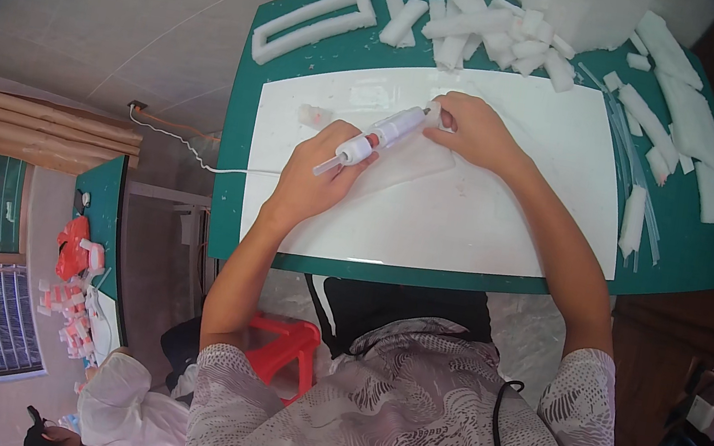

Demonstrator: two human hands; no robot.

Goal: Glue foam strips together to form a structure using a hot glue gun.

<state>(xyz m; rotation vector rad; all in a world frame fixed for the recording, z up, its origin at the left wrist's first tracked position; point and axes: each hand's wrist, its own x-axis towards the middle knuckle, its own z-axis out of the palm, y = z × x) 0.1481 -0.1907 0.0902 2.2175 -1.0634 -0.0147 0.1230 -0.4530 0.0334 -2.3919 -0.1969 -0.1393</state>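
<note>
Fingers of the left hand [320, 175] clench a white glue gun [382, 136] — right hand [474, 130] pinches a foam piece [434, 110].

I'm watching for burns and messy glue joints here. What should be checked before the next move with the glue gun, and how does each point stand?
1. Left hand grips the glue gun firmly: ok.
2. Nozzle meets the small foam piece: cannot tell, the fingers hide it.
3. Right hand steadies that piece: ok.
4. Right fingertips away from the nozzle: not ok, very close.
5. Cord hangs free off the table edge: ok.
6. White work sheet lies under the work: ok.
</note>
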